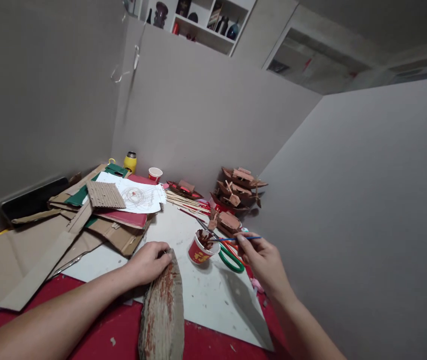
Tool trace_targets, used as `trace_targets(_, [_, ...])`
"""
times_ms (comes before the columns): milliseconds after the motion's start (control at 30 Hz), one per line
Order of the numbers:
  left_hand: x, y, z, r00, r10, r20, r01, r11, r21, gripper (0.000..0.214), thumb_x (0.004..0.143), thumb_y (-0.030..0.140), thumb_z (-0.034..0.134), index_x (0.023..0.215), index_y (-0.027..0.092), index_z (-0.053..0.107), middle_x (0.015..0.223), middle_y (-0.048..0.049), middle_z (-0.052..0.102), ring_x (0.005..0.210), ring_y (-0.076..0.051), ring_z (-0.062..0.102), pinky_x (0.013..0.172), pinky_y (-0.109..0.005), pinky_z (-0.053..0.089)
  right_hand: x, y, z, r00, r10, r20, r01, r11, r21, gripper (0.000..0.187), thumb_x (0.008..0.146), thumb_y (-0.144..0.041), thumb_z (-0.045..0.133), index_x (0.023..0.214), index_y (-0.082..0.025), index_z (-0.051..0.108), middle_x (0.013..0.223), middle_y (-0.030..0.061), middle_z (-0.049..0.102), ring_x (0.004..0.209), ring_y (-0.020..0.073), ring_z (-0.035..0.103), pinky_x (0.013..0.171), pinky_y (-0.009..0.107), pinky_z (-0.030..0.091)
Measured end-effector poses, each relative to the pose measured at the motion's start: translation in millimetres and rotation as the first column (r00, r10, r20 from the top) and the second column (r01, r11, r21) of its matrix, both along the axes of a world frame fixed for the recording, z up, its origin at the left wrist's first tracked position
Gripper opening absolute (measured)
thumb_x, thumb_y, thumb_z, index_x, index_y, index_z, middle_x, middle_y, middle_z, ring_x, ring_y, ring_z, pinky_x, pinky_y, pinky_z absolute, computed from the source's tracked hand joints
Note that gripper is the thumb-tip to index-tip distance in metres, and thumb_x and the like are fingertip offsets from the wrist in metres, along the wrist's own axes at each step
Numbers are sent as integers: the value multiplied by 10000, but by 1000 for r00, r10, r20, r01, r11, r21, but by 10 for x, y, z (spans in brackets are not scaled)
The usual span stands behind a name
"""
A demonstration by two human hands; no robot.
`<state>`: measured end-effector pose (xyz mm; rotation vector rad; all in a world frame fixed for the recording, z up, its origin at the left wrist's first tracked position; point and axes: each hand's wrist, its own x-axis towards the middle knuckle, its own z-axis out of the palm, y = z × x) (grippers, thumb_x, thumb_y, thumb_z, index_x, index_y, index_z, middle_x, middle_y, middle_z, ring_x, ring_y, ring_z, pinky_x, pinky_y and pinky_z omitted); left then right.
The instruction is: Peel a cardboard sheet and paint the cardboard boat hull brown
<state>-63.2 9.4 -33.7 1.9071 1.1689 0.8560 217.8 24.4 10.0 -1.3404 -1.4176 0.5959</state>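
My left hand (148, 262) is closed on the far end of a long boat-shaped cardboard piece (164, 310) streaked with reddish-brown paint, which lies on a white sheet (213, 295). My right hand (262, 260) pinches a thin blue-handled paintbrush (236, 239) whose tip dips into a red paper cup (200, 250) of brown paint. Green-handled scissors (231, 260) lie between the cup and my right hand.
Several brown cardboard model boats (239, 192) are stacked against the right wall. Wooden sticks (185, 201), a second red cup (155, 174), a yellow bottle (130, 161), drawn paper (138, 196) and cardboard scraps (85, 220) cover the red table (96, 335) at left.
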Motion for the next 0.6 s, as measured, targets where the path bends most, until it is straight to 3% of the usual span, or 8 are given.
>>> trace_targets(267, [-10,53,-36,998,11,65,-9,999,-32,238,839,306,422,732,172,589,724,-8,613,733,-178,554,696,-270,423,106,-33,-276,922,-92,-377,84,996,-38,414,623,-487,794,824,-149,668,643,14,681,492,96,545,411,178,421])
trace_targets(467, [-9,44,1,997,14,75,-11,999,-43,232,833,309,430,713,180,580,719,-2,611,710,-167,540,672,-254,420,90,-164,-230,807,-86,-584,12,991,-131,407,507,-408,870,765,-160,677,639,3,683,478,79,542,378,150,411])
trace_targets(600, [-8,38,18,997,13,73,-9,998,-59,234,829,310,433,681,181,561,703,-2,603,686,-160,524,653,-251,412,-67,-362,-208,764,-72,-641,-70,979,-192,400,508,-396,880,764,-160,684,632,-4,680,465,63,533,384,136,416])
